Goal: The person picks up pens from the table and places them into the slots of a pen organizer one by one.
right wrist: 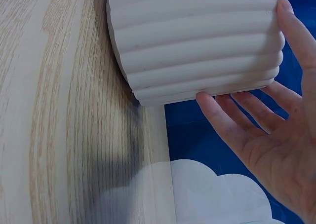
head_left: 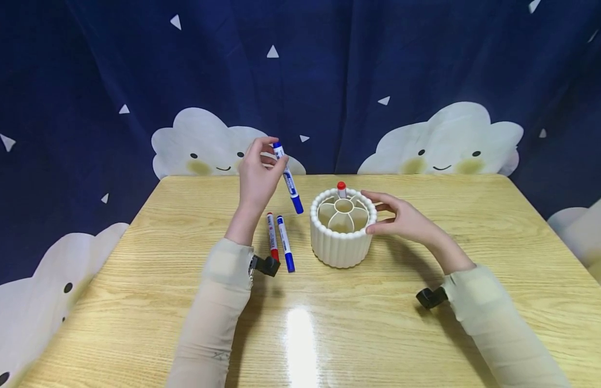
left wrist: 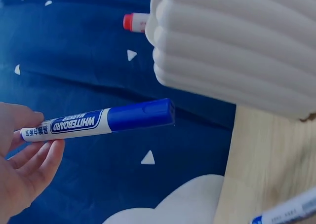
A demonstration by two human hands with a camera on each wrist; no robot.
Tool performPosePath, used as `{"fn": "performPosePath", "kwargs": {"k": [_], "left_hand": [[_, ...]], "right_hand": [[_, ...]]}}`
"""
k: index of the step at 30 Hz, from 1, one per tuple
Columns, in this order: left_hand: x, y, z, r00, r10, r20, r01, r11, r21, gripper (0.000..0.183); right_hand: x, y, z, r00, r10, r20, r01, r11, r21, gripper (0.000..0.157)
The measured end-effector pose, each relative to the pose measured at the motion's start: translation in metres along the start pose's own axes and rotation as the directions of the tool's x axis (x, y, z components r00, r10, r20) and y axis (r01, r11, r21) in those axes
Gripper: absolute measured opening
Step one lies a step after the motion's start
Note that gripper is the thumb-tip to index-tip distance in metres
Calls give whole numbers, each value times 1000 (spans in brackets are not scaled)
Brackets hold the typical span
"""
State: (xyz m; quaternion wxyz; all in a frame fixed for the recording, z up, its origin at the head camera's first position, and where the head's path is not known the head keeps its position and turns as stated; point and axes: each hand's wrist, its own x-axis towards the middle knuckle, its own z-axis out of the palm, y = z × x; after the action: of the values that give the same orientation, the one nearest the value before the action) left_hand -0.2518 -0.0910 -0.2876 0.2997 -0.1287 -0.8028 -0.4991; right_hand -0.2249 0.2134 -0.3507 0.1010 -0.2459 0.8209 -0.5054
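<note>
The left grip (head_left: 262, 175) pinches a blue marker (head_left: 290, 184). The right grip (head_left: 404, 218), fingers apart, touches the ribbed holder (head_left: 340, 249).

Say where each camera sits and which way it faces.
Head: on the head, facing forward and down over the table; left hand, right hand and sleeves show.
Left wrist: on that wrist, facing the held marker, holder and curtain; left hand shows.
Right wrist: on that wrist, facing the holder's side and table; right hand shows.
Head and left wrist both show the red cap above the holder.
</note>
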Motion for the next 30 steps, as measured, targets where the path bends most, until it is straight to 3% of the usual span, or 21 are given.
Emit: {"fn": "performPosePath", "kwargs": {"k": [13, 23, 30], "left_hand": [[7, 24, 16, 996, 77, -50, -81, 993, -87, 34], [-1, 31, 36, 996, 84, 10, -83, 992, -92, 34], [-7, 30, 42, 994, 108, 36, -104, 991, -90, 33]], "right_hand": [[0, -2, 0, 1000, 6, -6, -6, 1000, -11, 76], [2, 1, -1, 1000, 8, -3, -8, 1000, -25, 76], [1, 1, 0, 1000, 15, -3, -15, 1000, -23, 76]]}}
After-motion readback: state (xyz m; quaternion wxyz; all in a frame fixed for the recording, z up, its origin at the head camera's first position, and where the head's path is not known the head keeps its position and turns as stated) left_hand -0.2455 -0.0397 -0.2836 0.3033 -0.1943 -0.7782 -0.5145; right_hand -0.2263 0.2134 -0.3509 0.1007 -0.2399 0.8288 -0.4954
